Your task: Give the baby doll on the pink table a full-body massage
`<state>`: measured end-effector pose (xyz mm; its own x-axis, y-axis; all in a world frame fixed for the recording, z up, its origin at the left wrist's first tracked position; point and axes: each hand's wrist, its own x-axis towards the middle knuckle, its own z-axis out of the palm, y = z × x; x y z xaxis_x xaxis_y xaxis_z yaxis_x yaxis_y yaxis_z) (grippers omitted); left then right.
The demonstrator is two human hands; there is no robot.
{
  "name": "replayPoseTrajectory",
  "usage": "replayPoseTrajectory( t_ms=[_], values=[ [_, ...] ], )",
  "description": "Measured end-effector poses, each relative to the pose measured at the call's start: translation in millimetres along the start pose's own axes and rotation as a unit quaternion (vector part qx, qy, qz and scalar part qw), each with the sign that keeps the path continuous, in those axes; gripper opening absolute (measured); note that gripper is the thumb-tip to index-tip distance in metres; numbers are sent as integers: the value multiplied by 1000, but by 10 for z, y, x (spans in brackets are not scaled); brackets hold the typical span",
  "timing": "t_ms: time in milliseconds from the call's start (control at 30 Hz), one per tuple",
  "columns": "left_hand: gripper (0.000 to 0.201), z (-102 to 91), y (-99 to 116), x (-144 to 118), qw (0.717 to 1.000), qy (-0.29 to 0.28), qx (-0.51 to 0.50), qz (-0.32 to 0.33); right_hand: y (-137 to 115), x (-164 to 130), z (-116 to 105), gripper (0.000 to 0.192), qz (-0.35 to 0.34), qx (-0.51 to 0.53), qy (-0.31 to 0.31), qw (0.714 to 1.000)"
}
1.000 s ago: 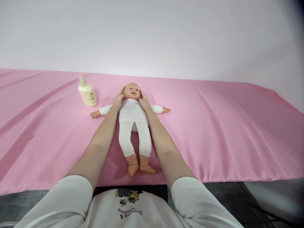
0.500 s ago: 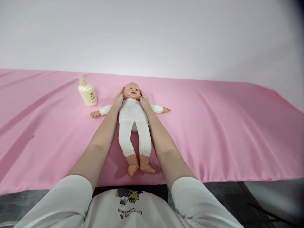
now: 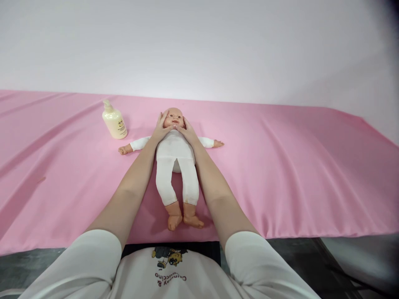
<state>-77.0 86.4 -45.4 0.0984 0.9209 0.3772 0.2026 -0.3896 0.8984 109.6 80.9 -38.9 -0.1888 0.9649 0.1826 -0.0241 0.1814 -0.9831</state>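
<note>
**Note-taker:** Two hands on the doll (image 3: pixel 174 151), logged. Your left hand (image 3: pixel 160 129) lies along the cheek on the left of the frame and your right hand (image 3: pixel 187 132) along the other. Your thumbs come together just under the chin.

**Operator:** Grip?

**Note-taker:** Neither hand closes round anything. Your fingers are stretched out and your palms lie flat against the face, cupping it rather than clamping.

**Operator:** Position of the doll?

**Note-taker:** Centre of the frame, on its back on the pink cloth (image 3: pixel 280 166). Its head points to the top of the frame, its arms are spread wide and its feet point to the bottom edge. It wears a white suit.

**Operator:** Anything else nearby?

**Note-taker:** One pump bottle (image 3: pixel 114 122) stands upright at upper left of the doll, near its outstretched hand and apart from both of yours.

**Operator:** Step in hand?

**Note-taker:** My judgement is a stroke over the face, now at the cheeks and chin. Any further move calls for light, even pressure from both hands, because nothing but your palms steadies the head. Your forearms run close along the body, so keep them off the doll's arms.
</note>
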Motion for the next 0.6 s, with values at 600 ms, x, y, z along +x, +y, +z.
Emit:
replayPoseTrajectory(
  t_ms=[600],
  values=[
    [67, 75, -114, 112, 996, 63, -62, -6, 64, 65, 30, 82, -22, -2, 40, 999]
  ],
)
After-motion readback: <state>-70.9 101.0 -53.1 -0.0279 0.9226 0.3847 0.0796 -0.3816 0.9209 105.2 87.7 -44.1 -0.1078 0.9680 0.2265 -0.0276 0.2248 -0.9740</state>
